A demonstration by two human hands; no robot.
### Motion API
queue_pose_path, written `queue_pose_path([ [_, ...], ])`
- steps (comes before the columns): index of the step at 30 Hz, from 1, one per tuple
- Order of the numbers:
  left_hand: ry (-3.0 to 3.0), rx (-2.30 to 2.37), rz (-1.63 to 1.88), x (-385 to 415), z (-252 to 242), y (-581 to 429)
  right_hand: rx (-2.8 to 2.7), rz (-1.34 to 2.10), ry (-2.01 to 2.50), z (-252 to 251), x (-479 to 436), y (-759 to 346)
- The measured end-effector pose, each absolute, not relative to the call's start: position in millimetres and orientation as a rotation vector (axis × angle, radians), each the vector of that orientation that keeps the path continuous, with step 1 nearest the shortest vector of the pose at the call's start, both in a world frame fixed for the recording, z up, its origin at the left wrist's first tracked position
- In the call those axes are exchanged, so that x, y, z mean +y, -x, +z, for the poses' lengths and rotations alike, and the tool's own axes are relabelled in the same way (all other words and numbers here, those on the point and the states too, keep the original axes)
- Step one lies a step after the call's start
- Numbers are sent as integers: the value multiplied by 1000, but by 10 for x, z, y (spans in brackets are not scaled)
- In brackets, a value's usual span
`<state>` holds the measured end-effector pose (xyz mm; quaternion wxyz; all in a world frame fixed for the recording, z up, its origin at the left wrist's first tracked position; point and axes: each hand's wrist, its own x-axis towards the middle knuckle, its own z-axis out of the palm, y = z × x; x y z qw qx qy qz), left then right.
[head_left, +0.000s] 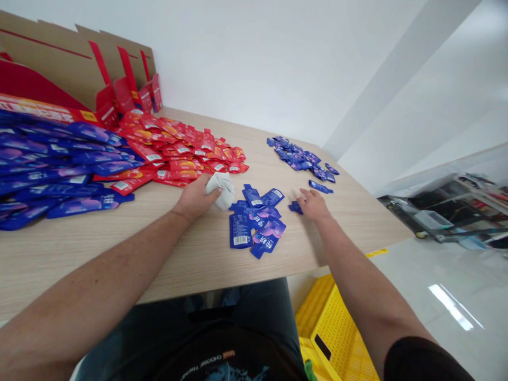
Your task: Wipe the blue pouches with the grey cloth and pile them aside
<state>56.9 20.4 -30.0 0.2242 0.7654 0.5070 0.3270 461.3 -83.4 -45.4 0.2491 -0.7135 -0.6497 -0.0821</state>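
Observation:
My left hand (pixel 196 198) is closed around a crumpled white cloth (pixel 222 190), just above the table. To its right lies a loose cluster of flat blue pouches (pixel 241 230) with pink and purple print, some overlapping. My right hand (pixel 315 205) is low over the table with its fingers bent at a small blue pouch (pixel 296 207), partly hidden under the fingertips. Another blue pouch (pixel 320 187) lies just beyond that hand. Farther back is a small heap of blue pouches (pixel 293 154).
Red pouches (pixel 182 151) are heaped at the back left, beside a large pile of blue pouches (pixel 59 164). Red and brown cardboard boxes (pixel 79 63) stand behind them against the wall. Below the table's right front edge are yellow plastic crates (pixel 337 323).

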Motion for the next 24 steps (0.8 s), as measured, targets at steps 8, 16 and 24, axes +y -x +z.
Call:
queue_pose_path([
  [8,-2132,1407,900,223,-333,-562,-1779,-106,2242,-785,-967,-4267],
  [16,-2149,1310,1036,90,-284,-608,-1661,-165,2039,-382,-973,-3889],
  [24,-2195,922,1254,-178,-230,-712,-1751,628,1402,107,-808,-2871],
])
